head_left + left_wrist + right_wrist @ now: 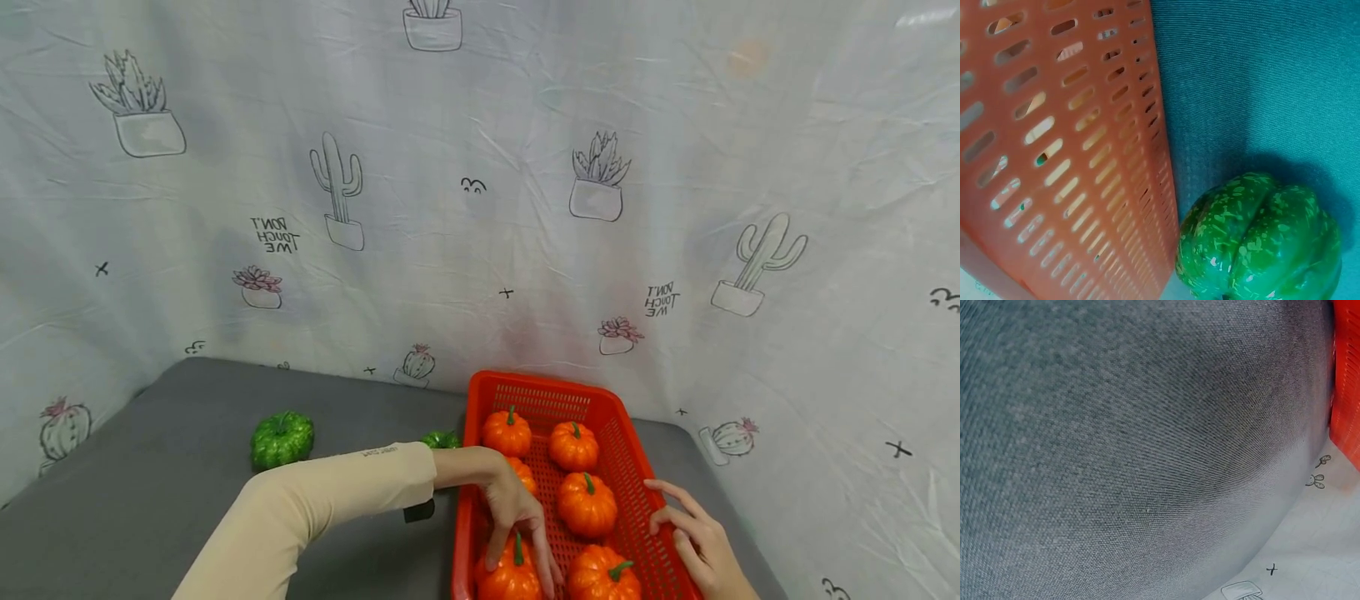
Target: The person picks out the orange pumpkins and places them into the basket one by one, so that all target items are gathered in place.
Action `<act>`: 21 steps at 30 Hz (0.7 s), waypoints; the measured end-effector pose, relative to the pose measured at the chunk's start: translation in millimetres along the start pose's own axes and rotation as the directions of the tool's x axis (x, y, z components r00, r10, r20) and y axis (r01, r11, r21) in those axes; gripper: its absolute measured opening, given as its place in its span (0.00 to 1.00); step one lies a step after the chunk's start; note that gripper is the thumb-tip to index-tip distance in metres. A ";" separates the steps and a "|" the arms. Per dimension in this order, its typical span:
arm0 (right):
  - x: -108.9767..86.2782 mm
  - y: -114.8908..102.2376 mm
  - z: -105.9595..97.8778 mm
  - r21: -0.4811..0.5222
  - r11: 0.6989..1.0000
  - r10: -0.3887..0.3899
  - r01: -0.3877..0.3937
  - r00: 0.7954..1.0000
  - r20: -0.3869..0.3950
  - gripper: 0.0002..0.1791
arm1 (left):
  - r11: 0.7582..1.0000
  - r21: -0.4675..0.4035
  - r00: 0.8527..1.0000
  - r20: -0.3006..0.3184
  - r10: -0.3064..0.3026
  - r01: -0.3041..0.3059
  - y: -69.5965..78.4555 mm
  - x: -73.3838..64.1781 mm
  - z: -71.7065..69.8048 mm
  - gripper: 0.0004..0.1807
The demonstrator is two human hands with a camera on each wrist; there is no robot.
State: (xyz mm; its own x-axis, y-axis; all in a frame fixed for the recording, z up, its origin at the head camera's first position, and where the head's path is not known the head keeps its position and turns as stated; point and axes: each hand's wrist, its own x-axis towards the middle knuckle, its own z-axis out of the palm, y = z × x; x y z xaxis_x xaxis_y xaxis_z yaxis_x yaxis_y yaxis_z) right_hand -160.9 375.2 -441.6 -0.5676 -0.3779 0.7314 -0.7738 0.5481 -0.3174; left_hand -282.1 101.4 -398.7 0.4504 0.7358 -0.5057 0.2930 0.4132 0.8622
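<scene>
My left hand point(517, 508) reaches down into the red basket point(467, 533). Its thumb and fingers straddle an orange pumpkin point(510, 579) at the near left, gripping it by the sides below the green stem. On the basket's right rim, my right hand point(697, 537) rests its extended fingertips. Several more orange pumpkins sit inside, among them one at the near right point(603, 575) and another in the middle right point(587, 506). Part of one pumpkin point(522, 472) is hidden behind my left hand. Neither hand shows in the wrist views.
A green pumpkin point(282, 440) lies on the grey table point(375, 408) to the left. Close to the basket's left wall is a second green pumpkin point(1260, 240), mostly behind my left sleeve in the head view. A printed white curtain point(465, 250) hangs behind the table.
</scene>
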 end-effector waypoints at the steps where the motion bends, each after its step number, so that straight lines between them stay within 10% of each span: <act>1: 0.0 0.2 -0.2 -0.001 1.000 -0.002 0.002 1.000 -0.001 0.22 | 1.000 0.000 1.000 -0.001 0.001 -0.001 0.5 -0.2 0.3 0.38; 21: -0.4 -2.5 -4.5 -0.024 0.998 0.065 -0.064 0.997 0.046 0.23 | 0.996 0.085 0.990 -0.135 0.026 -0.014 12.0 -23.6 6.8 0.36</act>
State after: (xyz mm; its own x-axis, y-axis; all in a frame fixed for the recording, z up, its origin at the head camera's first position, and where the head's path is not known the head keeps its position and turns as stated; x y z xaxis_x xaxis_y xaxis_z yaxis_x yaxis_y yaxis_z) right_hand -157.5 377.3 -438.4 -0.6294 -0.3755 0.6804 -0.7287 0.5893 -0.3488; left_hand -283.4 85.3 -376.6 0.3396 0.8120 -0.4748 0.3575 0.3554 0.8636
